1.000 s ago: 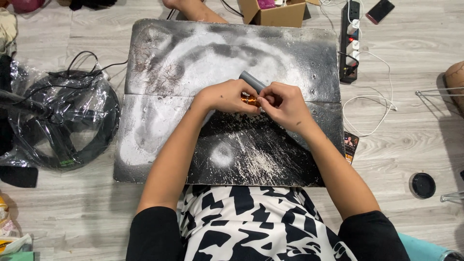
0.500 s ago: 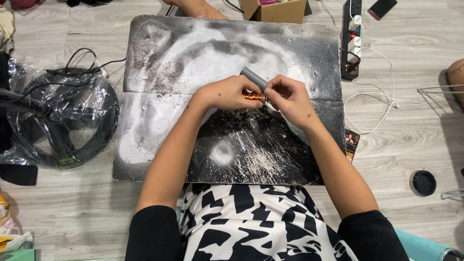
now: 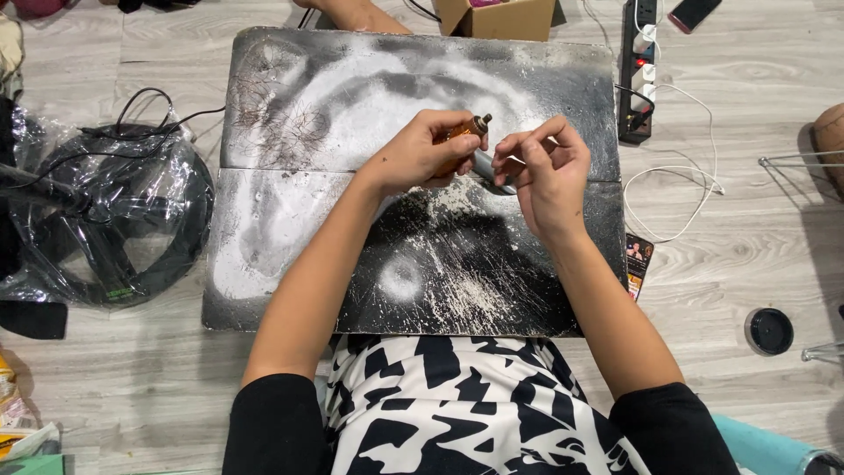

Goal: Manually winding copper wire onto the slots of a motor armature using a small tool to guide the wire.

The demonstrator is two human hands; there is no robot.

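So the person is sitting on the floor with a dark board [image 3: 413,264] in front of them, all smeared and dusted with white powder. That's basically the work surface here.

The left hand [image 3: 422,154] is curled tight around a small orange bottle [image 3: 463,141], fingers wrapped over most of it, so only the orange side and the dark tip at the top stick out past the thumb. The bottle is tilted, tip pointing up and to the right, held just above the middle of the board.

The right hand [image 3: 541,167] is just beside it, fingers bent and loosely bunched. A grey tube-like piece [image 3: 491,167] shows between the two hands, tucked under the right fingers, but how exactly it's pinched is hard to tell. The two hands are close together but don't seem to touch.

Around the board: a plastic-wrapped black round thing [image 3: 114,220] on the left, a power strip [image 3: 640,70] with white cables at upper right, a cardboard box [image 3: 501,18] at the top, and a small black lid [image 3: 769,331] on the floor to the right.
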